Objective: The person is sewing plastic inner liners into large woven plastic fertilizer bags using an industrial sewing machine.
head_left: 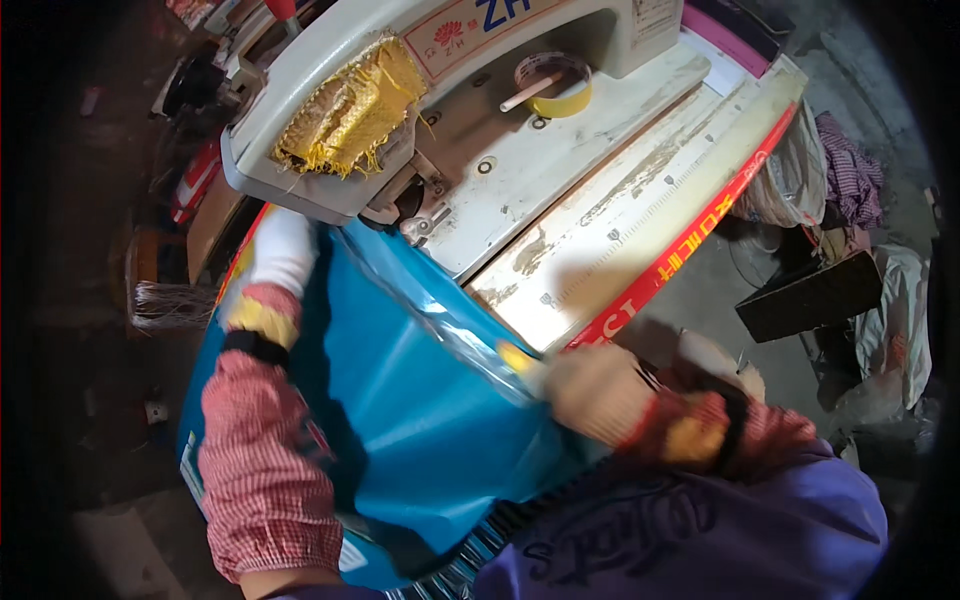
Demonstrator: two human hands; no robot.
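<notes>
A large blue sheet (420, 400), smooth and glossy with a clear, shiny strip along its edge, lies across my lap and up to the sewing machine (400, 110). My left hand (280, 250), in a white glove, rests on the sheet's far left part beside the machine head; its fingers are hidden or blurred. At the sheet's right edge, by the front of the machine bed, my right hand (590, 390) is closed on the material. That glove looks tan, with a yellow fingertip over the strip. The sheet's far edge runs close to the presser foot (425, 225).
A yellow tape roll (560, 95) with a pale stick stands on the machine bed (620, 230). Red edging (690, 240) borders the table. To the right are a plastic bag (790, 175), a checked cloth (850, 170) and a dark box (810, 300). A bristle brush (170, 305) is at left.
</notes>
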